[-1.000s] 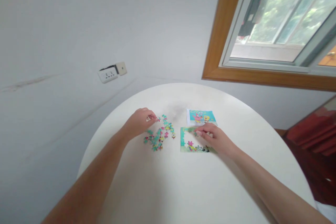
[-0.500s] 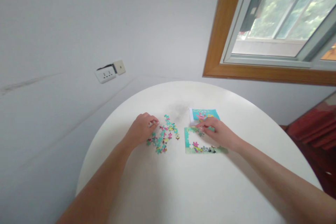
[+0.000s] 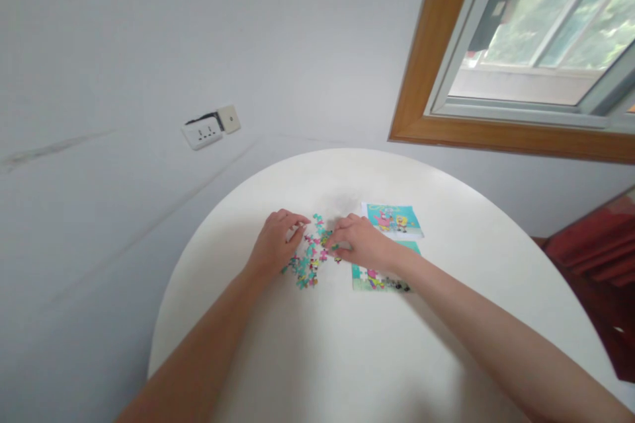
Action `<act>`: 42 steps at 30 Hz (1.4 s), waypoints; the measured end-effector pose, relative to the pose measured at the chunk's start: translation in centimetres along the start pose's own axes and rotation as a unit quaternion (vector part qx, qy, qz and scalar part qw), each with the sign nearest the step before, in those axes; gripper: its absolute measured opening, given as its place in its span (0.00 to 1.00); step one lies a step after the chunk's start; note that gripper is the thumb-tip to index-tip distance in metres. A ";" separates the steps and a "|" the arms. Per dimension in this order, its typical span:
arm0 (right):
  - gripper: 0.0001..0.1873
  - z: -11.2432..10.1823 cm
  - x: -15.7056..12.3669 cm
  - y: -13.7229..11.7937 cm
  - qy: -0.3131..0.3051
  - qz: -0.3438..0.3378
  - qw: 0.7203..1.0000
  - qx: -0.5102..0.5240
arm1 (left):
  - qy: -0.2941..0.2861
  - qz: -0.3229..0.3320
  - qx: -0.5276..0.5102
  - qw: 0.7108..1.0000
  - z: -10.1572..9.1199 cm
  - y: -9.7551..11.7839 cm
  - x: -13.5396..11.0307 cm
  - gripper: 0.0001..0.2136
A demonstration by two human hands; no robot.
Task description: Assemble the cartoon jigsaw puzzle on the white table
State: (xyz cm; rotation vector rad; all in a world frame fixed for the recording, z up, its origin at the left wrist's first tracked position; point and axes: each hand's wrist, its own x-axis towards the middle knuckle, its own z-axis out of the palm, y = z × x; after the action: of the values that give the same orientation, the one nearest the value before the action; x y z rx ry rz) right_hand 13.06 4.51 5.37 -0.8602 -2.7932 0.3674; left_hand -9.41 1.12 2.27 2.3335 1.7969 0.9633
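A heap of small loose puzzle pieces (image 3: 310, 261), teal, pink and yellow, lies on the round white table (image 3: 347, 357). My left hand (image 3: 278, 244) rests at the heap's left edge, fingers curled with their tips on the pieces. My right hand (image 3: 360, 241) has come across to the heap's right side, fingertips pinched at a piece there. Under my right wrist lies the partly built puzzle frame (image 3: 380, 277), mostly border with a bare middle. Beyond it lies the printed reference picture (image 3: 394, 219).
The table stands against a white wall with a socket plate (image 3: 209, 129). A wood-framed window (image 3: 520, 79) is at the upper right. Something red (image 3: 595, 258) stands off the table's right edge.
My right hand left the puzzle frame and moved left to the loose heap. My left hand stayed at the heap, shifting slightly. The view has shifted a little.
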 end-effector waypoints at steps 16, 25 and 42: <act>0.11 0.1 2.5 -0.8 -0.059 0.039 0.998 0.003 | 0.007 0.008 -0.001 1.000 0.7 -0.3 0.1 0.10; 0.12 1.1 2.2 -0.8 -0.016 0.052 0.991 0.124 | 0.017 0.046 0.014 0.999 1.1 -0.7 0.8 0.11; 0.09 -1.0 -7.6 4.2 0.039 0.113 0.955 0.273 | -0.118 0.200 -0.057 0.971 2.2 6.3 -0.2 0.10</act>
State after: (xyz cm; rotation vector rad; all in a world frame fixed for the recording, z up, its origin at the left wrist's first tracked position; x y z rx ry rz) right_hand 21.69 3.70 4.23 -1.0138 -2.3273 1.0531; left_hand -2.90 -0.39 2.92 2.6566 1.1794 0.7522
